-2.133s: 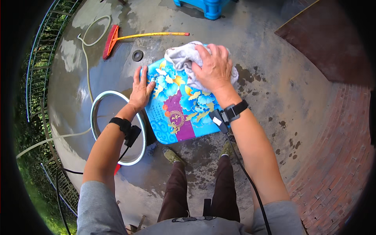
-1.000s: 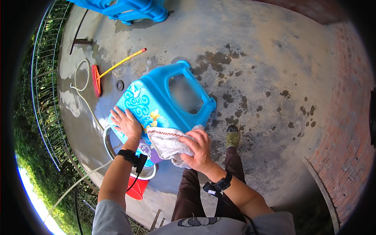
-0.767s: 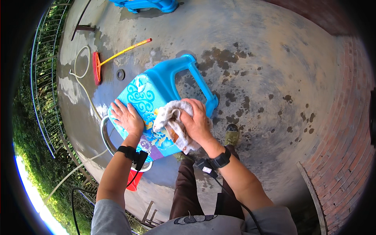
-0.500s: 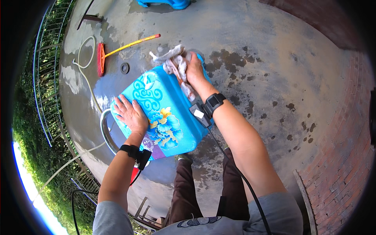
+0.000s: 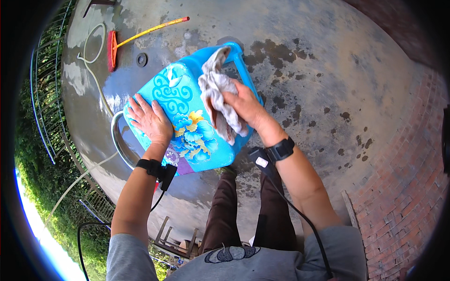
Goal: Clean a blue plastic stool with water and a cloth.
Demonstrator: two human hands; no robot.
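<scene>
A bright blue plastic stool (image 5: pixel 196 143) with a flower and scroll pattern on its textured seat is in front of me, its seat turned toward me and its legs pointing away to the far right. My left hand (image 5: pixel 151 121) lies flat on the seat's left part, fingers spread. A crumpled, greyish-white rag (image 5: pixel 218 96) is held in my right hand (image 5: pixel 248 107) against the stool's right side, by the legs. The fingertips of that hand are partly hidden by the cloth. What supports the stool underneath is hidden.
A broom (image 5: pixel 150 32) with a red head and yellow handle lies on the wet concrete, beside a dark round disc (image 5: pixel 141 59). A pale hose (image 5: pixel 96 79) runs along the left, near a curved metal tube (image 5: pixel 117 140). Brick paving (image 5: pixel 393 201) lies right; railings (image 5: pixel 44 107) stand left.
My right hand has drawn the rag nearer, from the stool's far edge down along its side. The stool appears slightly higher and further left in view. My left hand stays on the seat.
</scene>
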